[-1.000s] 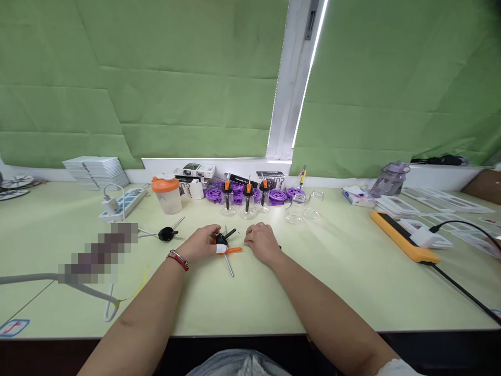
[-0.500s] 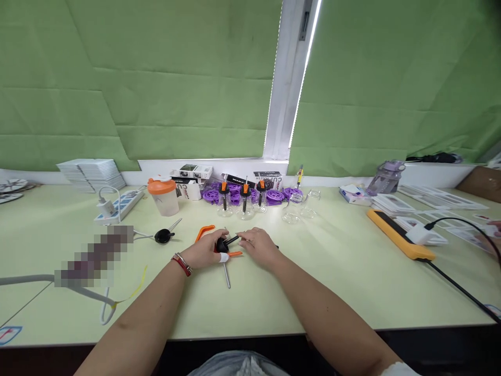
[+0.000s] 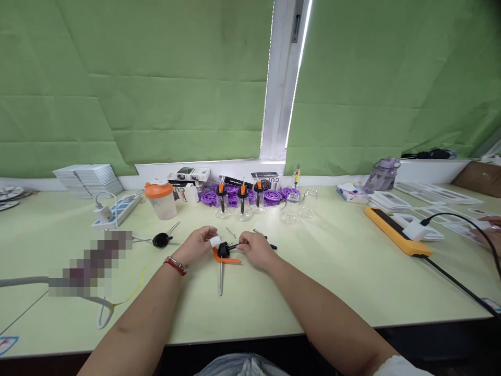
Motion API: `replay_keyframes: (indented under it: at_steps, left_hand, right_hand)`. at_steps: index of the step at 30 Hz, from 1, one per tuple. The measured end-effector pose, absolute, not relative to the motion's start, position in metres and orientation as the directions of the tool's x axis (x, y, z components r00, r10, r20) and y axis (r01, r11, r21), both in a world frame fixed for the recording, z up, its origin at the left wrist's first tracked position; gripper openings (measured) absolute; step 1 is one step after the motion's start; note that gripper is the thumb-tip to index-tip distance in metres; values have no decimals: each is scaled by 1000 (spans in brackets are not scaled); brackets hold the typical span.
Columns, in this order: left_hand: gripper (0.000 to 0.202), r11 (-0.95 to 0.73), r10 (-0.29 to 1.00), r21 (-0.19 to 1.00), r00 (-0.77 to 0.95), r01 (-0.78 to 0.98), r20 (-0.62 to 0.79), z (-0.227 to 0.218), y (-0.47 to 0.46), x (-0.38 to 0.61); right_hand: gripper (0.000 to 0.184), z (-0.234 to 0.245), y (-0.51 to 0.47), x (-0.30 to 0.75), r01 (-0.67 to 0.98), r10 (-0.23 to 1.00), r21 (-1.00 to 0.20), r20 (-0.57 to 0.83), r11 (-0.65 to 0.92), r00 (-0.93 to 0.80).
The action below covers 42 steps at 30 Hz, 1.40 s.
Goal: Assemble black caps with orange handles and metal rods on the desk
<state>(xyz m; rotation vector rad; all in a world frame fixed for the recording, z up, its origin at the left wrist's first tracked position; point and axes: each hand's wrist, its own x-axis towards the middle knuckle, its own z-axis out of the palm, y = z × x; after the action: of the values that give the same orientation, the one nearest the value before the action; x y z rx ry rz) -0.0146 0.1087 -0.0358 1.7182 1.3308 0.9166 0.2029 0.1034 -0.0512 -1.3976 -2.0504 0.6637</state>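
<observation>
Black cap piece (image 3: 224, 250): on the near-middle part of the table (image 3: 336, 292), between the two hands. Metal tube (image 3: 221, 279) extends from its underside toward the person. Orange lever (image 3: 230, 260), bent, at the cap piece's near side; whether joined to it or only against it, cannot tell. Black stem (image 3: 232, 246) runs from the cap piece toward the right.

Right hand (image 3: 256, 249): palm down, fingers curled, thumb and forefinger pinched on the outer end of the black stem. Wrist roughly straight; forearm slants in from the lower right.

Left hand (image 3: 195, 248): low over the table, fingers bent forward, thumb with white wrap (image 3: 215, 241) pointing at the cap piece's left side. Thumb and fingers lie near the cap piece; firm grip or mere contact, cannot tell. Forearm enters from the lower left, bracelet (image 3: 176, 265) at the wrist. Hands apart, cap piece and stem bridging them.

Beyond the hands: thin metal pin (image 3: 230, 232) lying between them on the far side; spring (image 3: 258, 231) just past the right knuckles; black part (image 3: 273, 247) beside the right hand. Second black cap (image 3: 160, 240) left of the left hand. Three glass jars (image 3: 243, 209) stand farther back.
</observation>
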Motion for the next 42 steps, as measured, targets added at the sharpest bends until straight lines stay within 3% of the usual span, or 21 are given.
replay_keyframes:
  at_steps: [3,7,12,17,22,30,32,35,39,42]
  left_hand:
    - [36,22,986,878,133,479,-98,-32,108,-18]
    - [32,105,943,894,242,435,-228,-24,98,-8]
    - [22,112,966,928,181,354,-185,-23,91,12]
    - [31,83,979,978,166,193,-116,-34,98,15]
    - [34,-6,988,990,153,141,-16,-36,95,23]
    - [26,135,983,989,134,-57,-127,-24,85,39]
    - [25,151,984,985,107,-87,-142,-26,87,38]
    - [26,163,985,983,77,-86,-157,-32,91,35]
    - [26,158,987,987,50,-43,-156,-40,96,32]
    - [24,134,991,991,16,-11,-134,-43,99,30]
  right_hand:
    - [10,-50,102,203,645,950,-702,164,302,-266]
    - [10,-50,102,203,631,949,-711,191,309,-250]
    - [10,-50,102,203,618,945,-716,220,325,-242]
    - [10,-51,104,205,586,954,-753,245,299,-171]
    - [11,-57,105,203,544,946,-776,288,320,-145]
    - [19,-39,114,226,385,920,-854,237,350,-311]
    - [22,-35,123,246,352,940,-879,251,322,-231]
    - [21,-35,135,274,472,971,-851,234,233,-56]
    - [8,-41,139,287,658,989,-739,104,147,-104]
    - [14,-44,139,285,670,987,-728,62,147,-149]
